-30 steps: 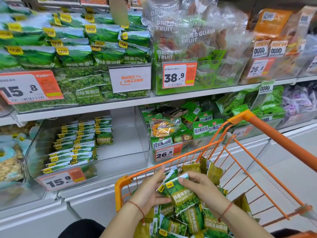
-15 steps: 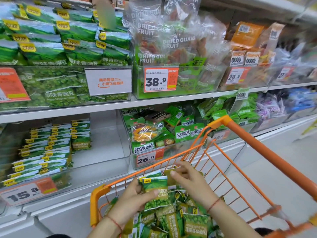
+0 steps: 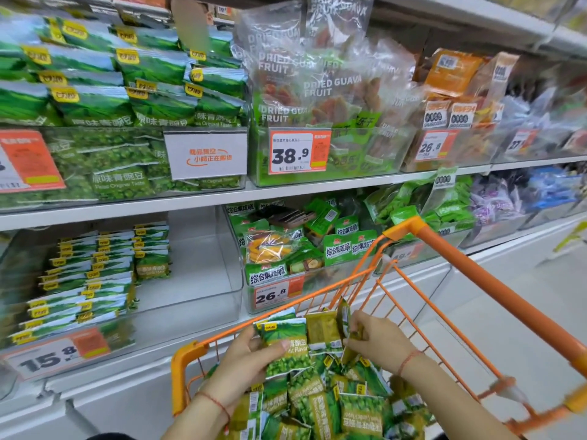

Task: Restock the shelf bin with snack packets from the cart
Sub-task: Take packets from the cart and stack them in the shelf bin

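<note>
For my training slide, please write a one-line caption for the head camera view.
Left hand holds green pea packets over the orange cart; right hand picks another, near the half-filled shelf bin.

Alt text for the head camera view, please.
Two bare hands gather green pea snack packets over an orange cart full of them: left hand holds a small stack, right hand pinches another. Beside the cart, a half-filled clear shelf bin marked 15.8.

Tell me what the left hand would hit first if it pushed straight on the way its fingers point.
The left hand, gripping a green pea packet, points up and to the right across the cart. It would probably meet the olive-green packets beside the right hand first, though depth is hard to judge.
</note>
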### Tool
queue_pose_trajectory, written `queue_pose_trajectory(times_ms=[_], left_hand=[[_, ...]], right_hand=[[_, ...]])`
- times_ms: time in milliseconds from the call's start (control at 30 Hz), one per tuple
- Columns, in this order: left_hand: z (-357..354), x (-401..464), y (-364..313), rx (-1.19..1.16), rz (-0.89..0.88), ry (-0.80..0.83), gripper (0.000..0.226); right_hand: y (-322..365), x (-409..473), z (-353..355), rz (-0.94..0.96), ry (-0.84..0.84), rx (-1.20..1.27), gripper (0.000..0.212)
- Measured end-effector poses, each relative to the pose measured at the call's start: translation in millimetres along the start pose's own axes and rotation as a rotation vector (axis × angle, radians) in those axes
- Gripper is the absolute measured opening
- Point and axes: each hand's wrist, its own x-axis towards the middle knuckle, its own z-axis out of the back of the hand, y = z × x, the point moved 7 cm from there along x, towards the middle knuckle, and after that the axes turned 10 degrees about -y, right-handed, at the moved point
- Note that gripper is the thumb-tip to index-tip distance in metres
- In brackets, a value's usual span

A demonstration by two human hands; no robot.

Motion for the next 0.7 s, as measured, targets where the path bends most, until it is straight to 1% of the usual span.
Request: queue_pose_trajectory(times_ms=[67, 133, 200, 233, 300, 367, 433, 500, 533, 567, 600, 633, 700], left_hand=[[0, 1, 0, -0.031, 0.008, -0.001, 0.106], [0, -1, -2, -0.055, -0.020, 0.020, 0.108], [1, -3, -4, -0.098, -0.009, 0.021, 0.108], [0, -4, -3, -0.127, 0.012, 0.023, 0.106], [-3, -4, -3, -0.175, 0.046, 0.026, 0.093], [-2, -6, -6, -0.216, 0.057, 0.015, 0.082], [1, -6, -6, -0.224, 0.053, 0.007, 0.081], [3, -6, -5, -0.195, 0.036, 0.031, 0.084], [4, -6, -5, -0.184, 0.025, 0.038, 0.081], [3, -6, -6, -0.166, 0.015, 0.048, 0.072], [2, -6, -7, -0.153, 0.007, 0.063, 0.060], [2, -5, -6, -0.139, -0.003, 0.065, 0.052], [1, -6, -8, -0.113, -0.044, 0.070, 0.050]], right_hand=[[7, -12, 5, 0.043, -0.007, 0.155, 0.028], [16, -25, 13, 0.064, -0.066, 0.370, 0.033], [24, -37, 18, 0.068, -0.085, 0.592, 0.032], [27, -42, 19, 0.074, -0.065, 0.672, 0.029], [35, -48, 19, 0.088, -0.025, 0.770, 0.024], [40, -52, 19, 0.082, -0.009, 0.843, 0.022], [42, -54, 20, 0.055, -0.011, 0.908, 0.022], [39, -54, 22, 0.014, -0.035, 0.925, 0.032], [35, -54, 22, -0.013, -0.060, 0.924, 0.040], [32, -54, 24, -0.038, -0.095, 0.914, 0.045], [29, -53, 25, -0.059, -0.141, 0.894, 0.045], [25, -52, 27, -0.083, -0.187, 0.881, 0.039], [20, -50, 29, -0.128, -0.235, 0.870, 0.021]])
